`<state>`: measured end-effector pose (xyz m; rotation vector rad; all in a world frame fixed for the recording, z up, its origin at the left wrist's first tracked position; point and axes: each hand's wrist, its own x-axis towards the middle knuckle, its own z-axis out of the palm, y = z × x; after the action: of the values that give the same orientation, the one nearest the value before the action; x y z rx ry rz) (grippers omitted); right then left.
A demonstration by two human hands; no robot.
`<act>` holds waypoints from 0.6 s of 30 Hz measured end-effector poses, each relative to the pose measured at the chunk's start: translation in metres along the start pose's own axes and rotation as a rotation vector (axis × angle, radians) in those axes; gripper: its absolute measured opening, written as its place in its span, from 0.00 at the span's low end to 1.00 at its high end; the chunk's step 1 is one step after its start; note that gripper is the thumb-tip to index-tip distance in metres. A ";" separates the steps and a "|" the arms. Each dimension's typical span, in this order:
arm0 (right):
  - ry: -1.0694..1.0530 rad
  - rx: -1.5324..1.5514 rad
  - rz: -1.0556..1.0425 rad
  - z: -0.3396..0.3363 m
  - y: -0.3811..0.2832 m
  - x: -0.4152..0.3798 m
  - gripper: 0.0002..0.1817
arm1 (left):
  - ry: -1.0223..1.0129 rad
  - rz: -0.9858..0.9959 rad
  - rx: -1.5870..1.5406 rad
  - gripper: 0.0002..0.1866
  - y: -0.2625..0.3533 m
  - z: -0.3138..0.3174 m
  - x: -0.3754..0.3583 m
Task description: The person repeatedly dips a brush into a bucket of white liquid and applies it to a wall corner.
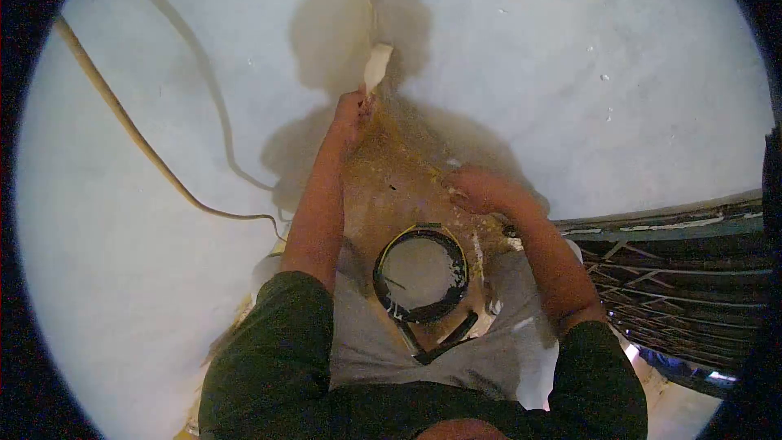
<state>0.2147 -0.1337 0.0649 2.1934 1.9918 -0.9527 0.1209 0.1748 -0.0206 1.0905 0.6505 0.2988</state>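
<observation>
Up at the corner where two pale walls meet, my left hand point(352, 108) is closed around the lower end of a flat whitish tool point(377, 68), whose broad end points upward near the wall. Lower and to the right, my right hand point(472, 189) is near the base of the right wall, its fingers bent; whether they hold anything is too blurred to tell. Between my legs a round dark bucket point(381, 293) stands on the brown floor point(391, 171), with greyish-white material point(419, 269) inside.
A yellowish cable point(138, 140) hangs along the left wall point(98, 277). A black angled object point(419, 354) lies just below the bucket. At the right is a dark folding metal grille point(668, 277). White specks dot the right wall point(554, 57).
</observation>
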 end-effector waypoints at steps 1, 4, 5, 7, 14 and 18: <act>0.015 0.002 0.007 -0.002 -0.003 -0.003 0.19 | -0.115 -0.019 -0.223 0.16 0.003 -0.003 0.003; 0.065 -0.007 0.000 0.004 0.002 -0.007 0.19 | -0.181 -0.033 -0.241 0.14 -0.013 -0.020 0.034; 0.057 -0.019 0.002 0.005 -0.001 -0.009 0.19 | -0.182 -0.028 -0.255 0.14 -0.022 -0.022 0.041; 0.150 0.061 -0.007 0.003 -0.003 -0.012 0.18 | 0.099 -0.116 0.040 0.15 -0.040 -0.023 0.059; -0.064 0.069 0.063 0.000 -0.008 0.006 0.19 | 0.497 0.270 0.531 0.23 -0.121 -0.031 0.083; -0.024 0.017 0.047 0.002 -0.014 0.012 0.18 | 0.459 0.141 0.752 0.23 -0.113 -0.024 0.077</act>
<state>0.2007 -0.1212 0.0632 2.2157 1.9199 -0.9889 0.1562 0.1827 -0.1548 1.8161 1.1472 0.4494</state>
